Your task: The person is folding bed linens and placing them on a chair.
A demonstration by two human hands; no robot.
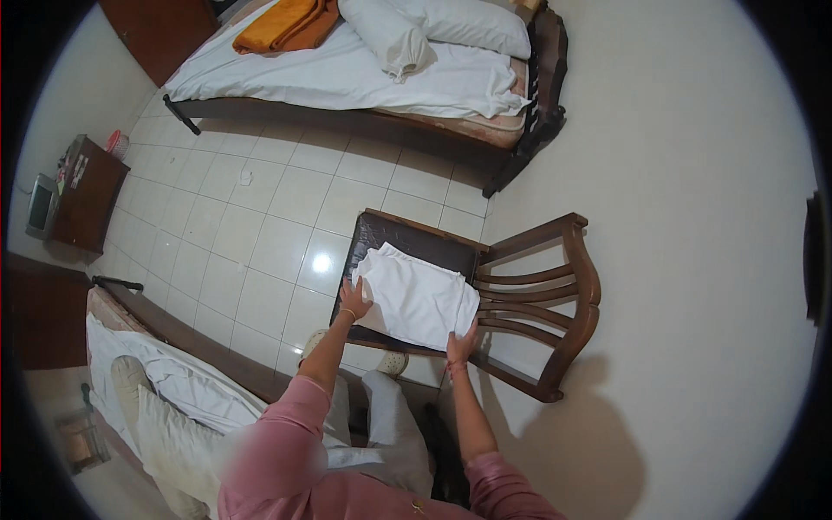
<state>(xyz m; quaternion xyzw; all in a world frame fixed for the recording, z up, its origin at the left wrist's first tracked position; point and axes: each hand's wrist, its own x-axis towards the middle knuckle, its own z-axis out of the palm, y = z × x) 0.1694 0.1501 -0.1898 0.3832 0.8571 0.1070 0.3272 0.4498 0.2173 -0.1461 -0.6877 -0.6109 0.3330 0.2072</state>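
Note:
A folded white cloth, in several layers with slightly uneven edges, lies on the dark, worn seat of a wooden chair. At its left edge rests my left hand, open, with the fingers stretched and apart against the fabric. My right hand is closed on the near right corner, thumb over the top; the fingers beneath are partly hidden. Both forearms reach in from below, in pink sleeves.
The chair's slatted backrest points right, beside the pale wall. Beyond the tiled floor stands a bed with white pillows and an orange folded blanket. Another bed is at left, near a brown cabinet.

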